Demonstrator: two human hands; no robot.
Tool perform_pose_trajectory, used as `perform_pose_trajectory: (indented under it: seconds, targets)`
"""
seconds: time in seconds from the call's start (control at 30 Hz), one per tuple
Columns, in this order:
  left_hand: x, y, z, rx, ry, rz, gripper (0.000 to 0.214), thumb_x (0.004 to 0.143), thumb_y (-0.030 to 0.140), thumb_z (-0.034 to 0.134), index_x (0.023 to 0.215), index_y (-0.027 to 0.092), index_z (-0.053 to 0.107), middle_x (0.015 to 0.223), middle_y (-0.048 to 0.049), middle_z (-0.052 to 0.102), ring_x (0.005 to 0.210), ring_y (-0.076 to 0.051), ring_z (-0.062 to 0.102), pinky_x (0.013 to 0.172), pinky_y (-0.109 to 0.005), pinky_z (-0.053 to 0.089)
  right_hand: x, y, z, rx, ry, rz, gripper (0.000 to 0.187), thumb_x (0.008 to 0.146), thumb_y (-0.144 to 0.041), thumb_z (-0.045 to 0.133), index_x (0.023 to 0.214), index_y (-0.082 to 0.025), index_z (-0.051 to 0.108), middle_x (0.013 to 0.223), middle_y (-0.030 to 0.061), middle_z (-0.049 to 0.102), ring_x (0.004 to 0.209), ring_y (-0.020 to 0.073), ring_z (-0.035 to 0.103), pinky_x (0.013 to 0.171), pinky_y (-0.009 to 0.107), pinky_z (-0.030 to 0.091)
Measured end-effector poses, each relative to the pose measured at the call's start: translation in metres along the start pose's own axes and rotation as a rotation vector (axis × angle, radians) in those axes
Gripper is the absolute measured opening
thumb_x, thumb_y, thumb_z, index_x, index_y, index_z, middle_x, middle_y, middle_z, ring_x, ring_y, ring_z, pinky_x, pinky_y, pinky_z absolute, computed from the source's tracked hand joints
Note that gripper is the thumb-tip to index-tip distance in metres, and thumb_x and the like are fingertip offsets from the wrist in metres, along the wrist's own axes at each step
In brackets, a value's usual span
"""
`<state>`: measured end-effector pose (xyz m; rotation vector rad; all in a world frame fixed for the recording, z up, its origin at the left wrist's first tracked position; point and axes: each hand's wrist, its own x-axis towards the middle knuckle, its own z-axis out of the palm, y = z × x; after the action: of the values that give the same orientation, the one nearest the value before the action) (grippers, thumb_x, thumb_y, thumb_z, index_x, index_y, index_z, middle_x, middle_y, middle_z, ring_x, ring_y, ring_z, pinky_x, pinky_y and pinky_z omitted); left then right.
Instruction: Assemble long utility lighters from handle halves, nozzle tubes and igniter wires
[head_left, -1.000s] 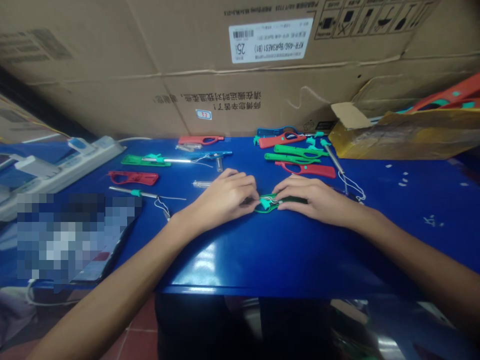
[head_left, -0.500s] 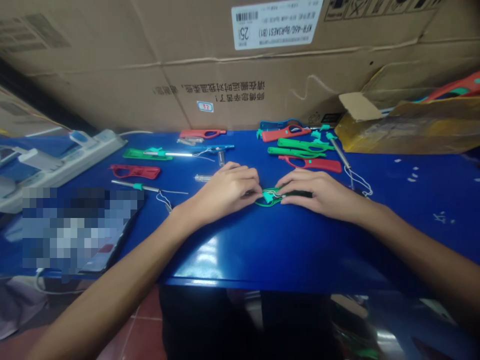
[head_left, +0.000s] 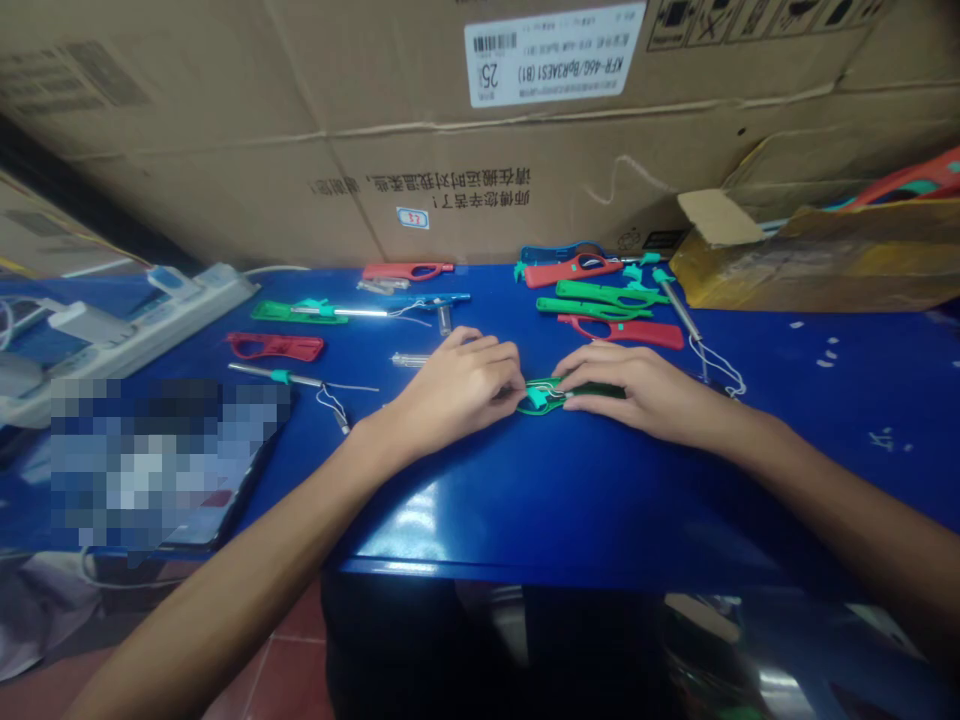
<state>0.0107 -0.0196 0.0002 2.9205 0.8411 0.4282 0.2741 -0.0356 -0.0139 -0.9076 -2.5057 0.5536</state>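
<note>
- Still, left hand and right hand stay curled, fingertips pinching the green handle.
- It lies on the worktop between them, barely shifted since before.

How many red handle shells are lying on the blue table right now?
4. Red shell at back centre; red shell at left; red shell at the right cluster's back; red shell at its front. The bag at right may hide more.
</note>
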Motion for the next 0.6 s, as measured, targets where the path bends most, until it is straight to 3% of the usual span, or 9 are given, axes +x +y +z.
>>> perform_pose_trajectory:
  seconds: [0.4, 0.6]
  targets:
    - [0.0001, -0.0039, 0.0017, -0.142, 0.026, -0.01, 0.009, 0.092, 0.02, 0.067, 0.083, 0.018, 0.069, 0.088, 0.0015, 0.069, 0.082, -0.014, 0.062, 0.092, -0.034, 0.035, 0.0002, -0.0006, -0.0009, 0.0, -0.005, 0.016, 0.017, 0.097, -0.03, 0.064, 0.105, -0.021, 0.075, 0.117, 0.0075, 0.075, 0.11, 0.0212, 0.069, 0.101, 0.038, 0.05]
    - [-0.0008, -0.0081, 0.0059, -0.174, 0.019, -0.006, 0.011, 0.097, 0.024, 0.063, 0.091, 0.019, 0.07, 0.094, 0.0001, 0.069, 0.086, -0.015, 0.063, 0.09, -0.033, 0.036, 0.0008, -0.0002, 0.0003, -0.003, 0.011, 0.01, 0.016, 0.097, -0.03, 0.064, 0.104, -0.02, 0.075, 0.117, 0.0078, 0.075, 0.11, 0.0212, 0.069, 0.102, 0.038, 0.05]
